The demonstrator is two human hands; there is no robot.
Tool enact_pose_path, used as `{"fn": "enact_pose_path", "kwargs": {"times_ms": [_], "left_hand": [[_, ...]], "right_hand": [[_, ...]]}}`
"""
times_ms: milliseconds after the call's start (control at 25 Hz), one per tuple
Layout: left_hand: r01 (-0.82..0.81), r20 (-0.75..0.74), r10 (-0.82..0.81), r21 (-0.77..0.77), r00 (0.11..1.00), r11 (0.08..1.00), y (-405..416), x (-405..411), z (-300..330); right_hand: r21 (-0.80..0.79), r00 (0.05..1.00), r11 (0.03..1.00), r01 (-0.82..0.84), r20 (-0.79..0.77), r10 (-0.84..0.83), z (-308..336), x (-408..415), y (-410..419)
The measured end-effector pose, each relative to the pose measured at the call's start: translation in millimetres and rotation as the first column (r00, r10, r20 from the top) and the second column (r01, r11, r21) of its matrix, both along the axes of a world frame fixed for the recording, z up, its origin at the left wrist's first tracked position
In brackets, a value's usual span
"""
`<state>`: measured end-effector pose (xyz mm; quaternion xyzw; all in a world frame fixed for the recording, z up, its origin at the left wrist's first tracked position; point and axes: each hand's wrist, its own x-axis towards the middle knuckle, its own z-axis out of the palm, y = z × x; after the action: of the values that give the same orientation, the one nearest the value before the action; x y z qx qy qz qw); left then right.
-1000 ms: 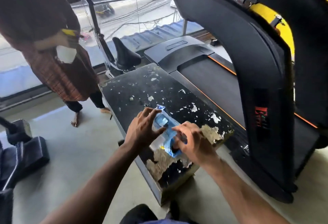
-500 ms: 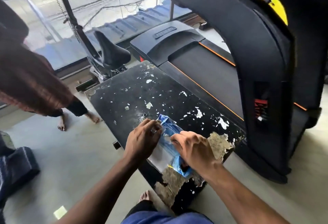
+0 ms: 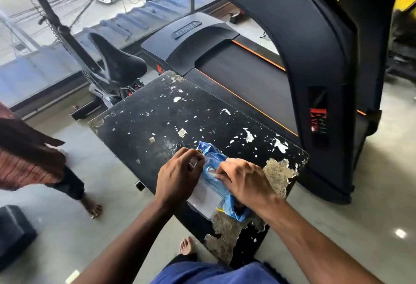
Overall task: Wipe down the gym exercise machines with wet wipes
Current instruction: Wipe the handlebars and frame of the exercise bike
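Wipes pack (image 3: 221, 196) lay low centre on the peeling black worktop (image 3: 157, 126) | left hand (image 3: 177, 177) pinched the pack's upper edge — a second before its fingers were spread | right hand (image 3: 244, 181) pinched at the opening | no wipe out yet — treadmill (image 3: 247, 74) at upper right unwiped.

A glossy blue plastic wet-wipe packet with a clear white-looking flap (image 3: 209, 184) on a black bench top flecked with white and tan peeled patches (image 3: 157, 123), beside a black treadmill edged in thin orange stripes (image 3: 243, 74), over a pale grey floor (image 3: 56, 227).
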<state>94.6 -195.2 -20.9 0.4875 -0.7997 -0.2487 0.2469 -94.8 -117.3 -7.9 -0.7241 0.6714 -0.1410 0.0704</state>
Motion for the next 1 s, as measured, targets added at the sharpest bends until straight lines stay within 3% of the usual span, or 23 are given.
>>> {"fn": "enact_pose_path", "kwargs": {"times_ms": [520, 800, 1000], "left_hand": [[0.048, -0.069, -0.042, 0.090, 0.997, 0.995, -14.2, 1.0, 7.4], [0.086, -0.045, -0.081, 0.123, 0.996, 0.989, -21.4, 0.2, 5.2], [0.084, -0.027, -0.081, 0.135, 0.996, 0.987, -22.7, 0.0, 5.1]], "right_hand": [[0.082, 0.979, 0.996, -0.030, 0.201, 0.013, 28.1, -8.5, -10.0], [0.057, 0.997, 0.996, -0.064, -0.039, 0.066, 12.5, 5.7, -19.5], [0.111, 0.998, 0.992, -0.054, 0.042, 0.049, 16.0, 7.1, -24.9]]}}
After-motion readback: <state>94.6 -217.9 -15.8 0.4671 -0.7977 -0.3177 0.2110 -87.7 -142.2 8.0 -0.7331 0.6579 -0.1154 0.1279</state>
